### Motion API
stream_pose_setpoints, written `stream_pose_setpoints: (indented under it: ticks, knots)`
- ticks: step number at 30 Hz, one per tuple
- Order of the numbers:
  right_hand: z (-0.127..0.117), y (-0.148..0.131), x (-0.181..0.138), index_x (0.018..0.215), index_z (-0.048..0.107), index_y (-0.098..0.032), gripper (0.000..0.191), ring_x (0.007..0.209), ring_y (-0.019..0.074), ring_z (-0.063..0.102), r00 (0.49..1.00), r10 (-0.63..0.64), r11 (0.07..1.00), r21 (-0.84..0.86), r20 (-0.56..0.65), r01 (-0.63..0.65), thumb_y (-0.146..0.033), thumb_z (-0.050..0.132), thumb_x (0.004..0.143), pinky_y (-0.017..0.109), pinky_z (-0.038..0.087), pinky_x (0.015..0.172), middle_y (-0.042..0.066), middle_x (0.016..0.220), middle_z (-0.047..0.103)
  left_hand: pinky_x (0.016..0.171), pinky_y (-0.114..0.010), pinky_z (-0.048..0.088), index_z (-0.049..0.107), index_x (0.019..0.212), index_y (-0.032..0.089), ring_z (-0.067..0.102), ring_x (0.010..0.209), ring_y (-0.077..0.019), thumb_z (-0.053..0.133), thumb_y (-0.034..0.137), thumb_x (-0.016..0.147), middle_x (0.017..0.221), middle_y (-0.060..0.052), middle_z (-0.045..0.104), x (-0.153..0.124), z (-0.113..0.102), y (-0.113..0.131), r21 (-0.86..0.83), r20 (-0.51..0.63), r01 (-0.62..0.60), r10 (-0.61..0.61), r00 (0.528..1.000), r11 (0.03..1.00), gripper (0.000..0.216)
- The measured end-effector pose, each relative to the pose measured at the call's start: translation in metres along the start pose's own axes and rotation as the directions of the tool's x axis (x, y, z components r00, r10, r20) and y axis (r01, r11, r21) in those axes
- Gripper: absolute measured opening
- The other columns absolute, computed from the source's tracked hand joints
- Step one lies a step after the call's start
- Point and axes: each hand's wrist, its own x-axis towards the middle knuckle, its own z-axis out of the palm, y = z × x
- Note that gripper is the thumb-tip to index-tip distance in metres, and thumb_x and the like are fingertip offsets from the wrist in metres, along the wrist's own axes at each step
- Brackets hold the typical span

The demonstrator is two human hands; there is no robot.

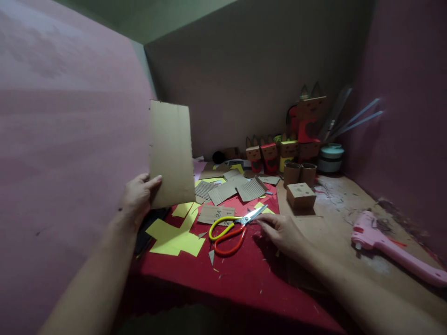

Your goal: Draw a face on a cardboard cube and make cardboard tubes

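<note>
While the left hand (138, 197) is holding a cardboard sheet (170, 153) upright above the desk's (335, 218) left edge, thumb pinching its lower corner, the right hand (281, 232) is resting on the red cloth (244, 274), fingers (262, 223) loosely spread, holding nothing, just beside the blades of the yellow-and-orange scissors (233, 226). Yellow paper scraps (174, 237) are lying near the scissors, and a pink glue gun (391, 249) is lying well apart at the right.
</note>
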Motion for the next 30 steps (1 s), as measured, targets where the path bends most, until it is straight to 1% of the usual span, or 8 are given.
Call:
stream_pose_setpoints:
  ticks: [3,4,7,11,14,19,25,30]
  knots:
    - [-0.001,-0.01,0.0,0.098,0.069,-0.014,0.033,0.055,0.0154,0.062,0.984,0.154,0.943,0.285,0.088,-0.173,-0.041,0.057,0.085,0.027,0.046,0.051,0.004,0.069,0.067,0.054,-0.027,0.054,0.067,0.095,0.017,0.066,0.062,-0.0182,0.072,0.029,0.064,0.077,-0.004,0.072,-0.036,0.03,0.001,-0.088,0.129,0.019,-0.008,0.992,0.996,0.034]
    - [-0.001,-0.014,0.0,0.103,0.067,-0.013,0.038,0.054,0.0146,0.061,0.975,0.184,0.898,0.382,0.122,-0.217,-0.043,0.06,0.082,0.026,0.046,0.051,0.004,0.07,0.067,0.054,-0.028,0.054,0.067,0.098,0.017,0.067,0.062,-0.0187,0.074,0.029,0.064,0.08,-0.005,0.073,-0.05,0.042,0.0,-0.161,0.217,0.069,-0.033,0.976,0.985,0.036]
    - [-0.002,-0.021,0.0,0.111,0.063,-0.012,0.048,0.057,0.0138,0.061,0.966,0.146,0.771,0.587,0.215,-0.247,-0.041,0.071,0.074,0.027,0.048,0.054,0.005,0.077,0.069,0.061,-0.029,0.057,0.066,0.101,0.016,0.069,0.065,-0.0193,0.078,0.03,0.065,0.084,-0.006,0.075,-0.092,0.075,-0.005,-0.317,0.364,0.184,-0.06,0.929,0.93,0.04]
    - [-0.002,-0.022,-0.001,0.104,0.069,-0.013,0.043,0.066,0.0145,0.063,0.96,0.127,0.662,0.699,0.25,-0.27,-0.03,0.078,0.066,0.027,0.05,0.061,0.006,0.088,0.072,0.076,-0.033,0.057,0.065,0.108,0.017,0.071,0.084,-0.0222,0.078,0.03,0.069,0.097,-0.008,0.076,-0.13,0.109,-0.01,-0.421,0.474,0.26,-0.033,0.88,0.869,0.043]
    - [-0.004,-0.021,0.0,0.101,0.07,-0.013,0.041,0.069,0.0155,0.064,0.952,0.206,0.607,0.734,0.225,-0.305,-0.022,0.078,0.062,0.028,0.051,0.065,0.006,0.088,0.073,0.081,-0.037,0.057,0.067,0.106,0.016,0.071,0.092,-0.0254,0.077,0.033,0.071,0.095,-0.009,0.076,-0.139,0.123,-0.011,-0.441,0.475,0.307,-0.071,0.877,0.843,0.041]
    - [-0.01,-0.022,0.002,0.099,0.07,-0.014,0.04,0.077,0.0187,0.067,0.948,0.219,0.59,0.743,0.231,-0.318,-0.016,0.075,0.06,0.03,0.052,0.074,0.006,0.086,0.074,0.088,-0.035,0.055,0.074,0.096,0.014,0.068,0.1,-0.0257,0.074,0.04,0.073,0.098,-0.009,0.077,-0.14,0.127,-0.013,-0.492,0.365,0.267,-0.082,0.928,0.829,0.034]
    - [-0.011,-0.027,0.001,0.092,0.067,-0.012,0.035,0.053,0.0131,0.059,0.921,0.27,0.607,0.694,0.279,-0.388,-0.019,0.074,0.058,0.024,0.046,0.05,0.003,0.069,0.068,0.086,-0.038,0.056,0.074,0.098,0.013,0.07,0.095,-0.0263,0.075,0.038,0.072,0.096,-0.011,0.077,-0.142,0.125,-0.021,-0.491,0.354,0.312,-0.141,0.924,0.813,0.036]
    - [-0.009,-0.024,0.002,0.093,0.065,-0.012,0.04,0.051,0.0119,0.057,0.919,0.272,0.609,0.689,0.284,-0.393,-0.024,0.077,0.056,0.023,0.047,0.045,0.003,0.069,0.067,0.087,-0.039,0.056,0.074,0.091,0.012,0.07,0.096,-0.0272,0.076,0.036,0.07,0.091,-0.011,0.077,-0.142,0.125,-0.026,-0.496,0.33,0.293,-0.135,0.934,0.817,0.032]
